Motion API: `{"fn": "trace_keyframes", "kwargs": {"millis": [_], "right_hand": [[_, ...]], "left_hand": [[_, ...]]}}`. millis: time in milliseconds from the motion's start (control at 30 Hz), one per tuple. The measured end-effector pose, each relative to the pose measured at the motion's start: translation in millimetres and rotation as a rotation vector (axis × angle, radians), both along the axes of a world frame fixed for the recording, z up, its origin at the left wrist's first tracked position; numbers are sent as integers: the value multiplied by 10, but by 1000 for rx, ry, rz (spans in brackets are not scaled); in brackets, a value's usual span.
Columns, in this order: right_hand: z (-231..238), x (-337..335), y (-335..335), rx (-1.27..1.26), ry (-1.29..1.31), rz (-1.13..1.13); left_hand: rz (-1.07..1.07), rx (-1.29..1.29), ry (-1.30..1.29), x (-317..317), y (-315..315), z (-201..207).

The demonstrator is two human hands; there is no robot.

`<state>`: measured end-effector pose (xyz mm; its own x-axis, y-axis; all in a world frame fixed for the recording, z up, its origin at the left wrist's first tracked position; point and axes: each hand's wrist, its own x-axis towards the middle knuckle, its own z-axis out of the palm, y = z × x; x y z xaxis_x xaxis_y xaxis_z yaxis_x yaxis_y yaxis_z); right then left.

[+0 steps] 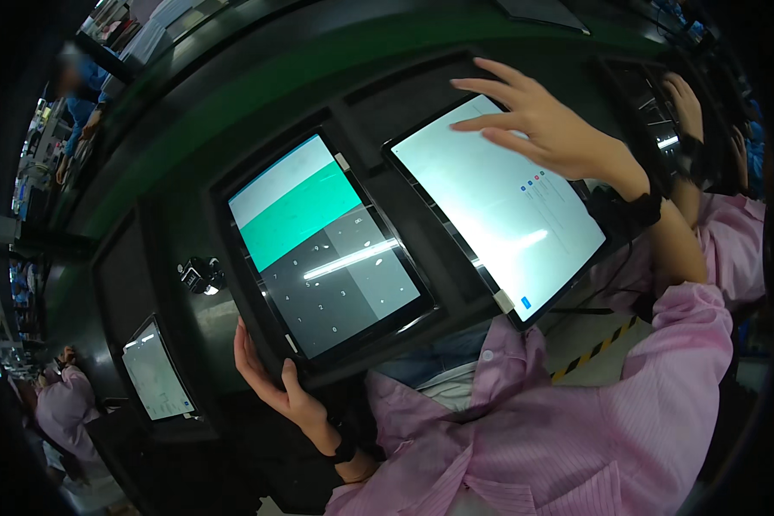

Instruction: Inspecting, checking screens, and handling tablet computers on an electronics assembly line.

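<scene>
Gripping the green-screen tablet's [327,245] lower-left tray edge w/ left hand [275,378], right hand [550,129] hovers open, fingers spread, over white-screen tablet [499,206].

Left hand [271,378] low, fingers curled in a grip, thumb up; right hand [550,125] raised, fingers spread flat (palm down), pink sleeves on both forearms.

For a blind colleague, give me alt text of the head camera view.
A person's right hand hovers over or touches a white-screened tablet, while the left hand grips the lower edge of a neighbouring tablet with a green band and keypad. Both sit in dark trays.
</scene>
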<state>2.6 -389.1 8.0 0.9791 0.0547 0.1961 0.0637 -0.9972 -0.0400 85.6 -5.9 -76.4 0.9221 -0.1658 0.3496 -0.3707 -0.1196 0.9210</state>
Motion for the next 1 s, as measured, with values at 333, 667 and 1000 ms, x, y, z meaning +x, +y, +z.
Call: {"fn": "trace_keyframes", "kwargs": {"millis": [333, 667, 1000], "right_hand": [[-183, 537, 228, -132, 54, 149], [63, 377, 188, -130, 66, 96], [97, -76, -324, -164, 114, -184]], "left_hand": [[-15, 21, -17, -2, 15, -7], [-20, 40, -44, -1, 28, -12], [-77, -9, 209, 208, 73, 184]]}}
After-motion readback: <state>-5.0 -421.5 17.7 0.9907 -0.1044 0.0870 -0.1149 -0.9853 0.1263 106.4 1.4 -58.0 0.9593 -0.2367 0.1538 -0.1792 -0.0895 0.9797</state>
